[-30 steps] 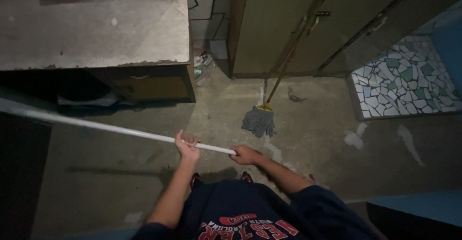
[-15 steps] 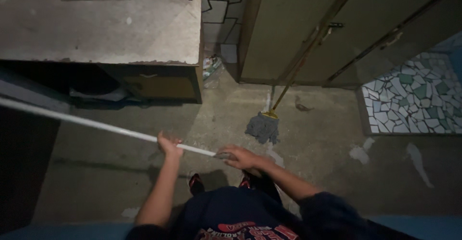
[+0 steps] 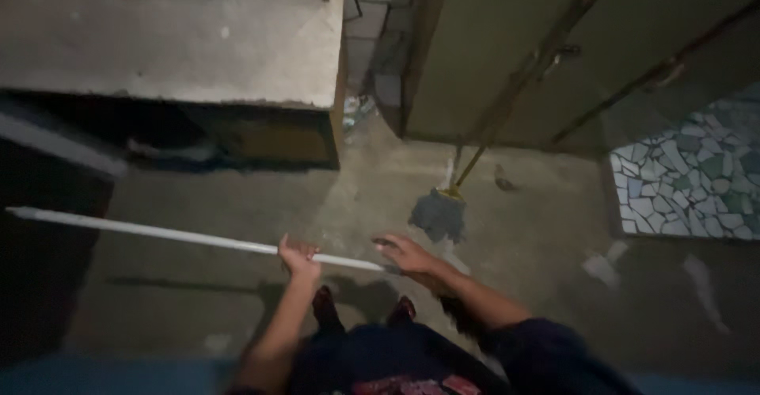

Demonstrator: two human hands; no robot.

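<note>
- Two hands of mine are on one long white pole point(image 3: 190, 237), which runs level above the floor from the dark at 9 o'clock to its near end just in front of my body.
- My left hand point(image 3: 298, 257) wraps the pole from above, fingers curled round it and closed tight on it.
- My right hand point(image 3: 405, 254) sits at the pole's near end, at 3 o'clock from the left hand and a short way apart from it; the fingers lie over the tip, but blur keeps me from telling whether they clasp it or only rest there.
- Both forearms reach out from my dark shirt point(image 3: 412, 359) at 6 o'clock, and my two shoes point(image 3: 324, 309) show on the floor under the pole.
- At 1 o'clock from my right hand a grey mop head point(image 3: 438, 214) lies on the concrete floor point(image 3: 237, 300), near but not touching my hand; its yellowish handle point(image 3: 507, 114) leans up toward 1 o'clock against olive-green doors point(image 3: 475, 55).
- At 11 o'clock a pale stone counter point(image 3: 170, 43) juts out, dark space beneath it.
- At 3 o'clock a patch of broken-tile mosaic point(image 3: 689, 173) in whites and greens meets the concrete.
- A faint shadow of the pole lies on the floor at 8 o'clock.
</note>
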